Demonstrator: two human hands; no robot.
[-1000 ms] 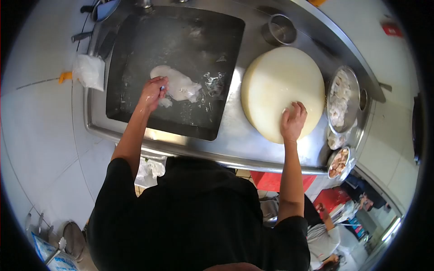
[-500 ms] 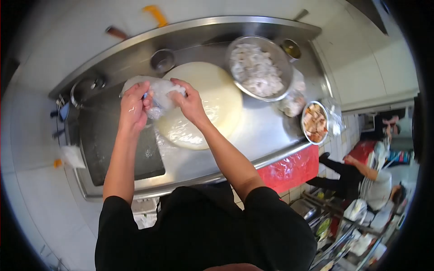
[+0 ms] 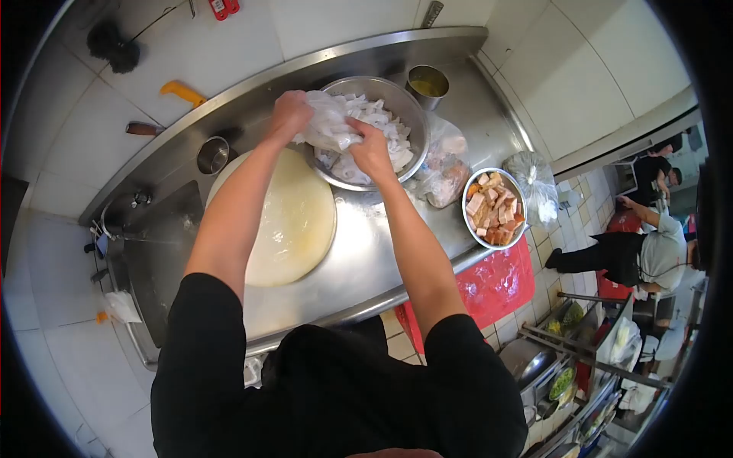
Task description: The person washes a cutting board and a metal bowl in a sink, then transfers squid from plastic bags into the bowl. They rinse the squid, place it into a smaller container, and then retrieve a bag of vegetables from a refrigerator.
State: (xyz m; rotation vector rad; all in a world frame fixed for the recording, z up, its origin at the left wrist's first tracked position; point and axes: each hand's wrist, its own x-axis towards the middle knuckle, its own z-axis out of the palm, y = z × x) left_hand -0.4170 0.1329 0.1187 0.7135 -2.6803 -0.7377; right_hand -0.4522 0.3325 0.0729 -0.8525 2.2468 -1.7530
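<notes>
A clear plastic bag [image 3: 327, 126] with whitish contents is stretched between my hands. My left hand [image 3: 292, 114] is closed around its far left end. On the bag's right side, my right hand [image 3: 371, 153] grips it with fingers bent and thumb pointing left. Both hands are over the left part of a large metal bowl [image 3: 421, 145] heaped with white, wet-looking pieces [image 3: 397, 136]. The bag overlaps those pieces in this view. Under my left forearm lies a thick round cutting board [image 3: 294, 237], its surface wet.
Right of the bowl are a metal cup of yellowish liquid [image 3: 427, 82], filled plastic bags [image 3: 443, 172] and a bowl of cubed meat [image 3: 495, 210]. A small metal cup [image 3: 214, 156] and the sink [image 3: 160, 259] lie left. A person [image 3: 649, 248] stands far right, beyond a red surface [image 3: 500, 286].
Both hands have carried the bag rightward from beside the cutting board to over the metal bowl. The camera view has shifted to the right.
</notes>
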